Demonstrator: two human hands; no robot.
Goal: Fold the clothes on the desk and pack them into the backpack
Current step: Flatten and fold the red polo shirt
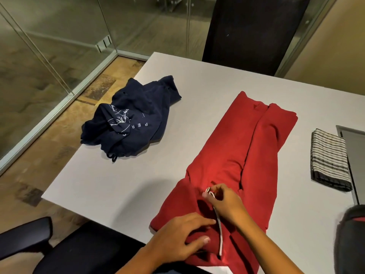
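Red hoodie (233,155), navy printed hoodie (134,119), black-white striped cloth (328,157).

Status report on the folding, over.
Left hand pressing red hoodie. Right hand pinching its white drawstring. Navy hoodie crumpled at left, unfolded. Nothing blocking the hands.

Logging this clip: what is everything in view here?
Red soft-fabric garment: one, red, partly folded, desk centre.
White flat drawstring: one, white, on red garment's near end.
Navy printed garment: one, navy, crumpled, desk's left.
Striped folded cloth: one, black-and-white, desk's right.
Light grey desk: one, grey, under all.
Black chairs: two, black, beyond desk and near edge.
Dark object with red: one, right edge, unidentifiable.
Left hand: one, rests flat on red garment.
Right hand: one, pinches drawstring.
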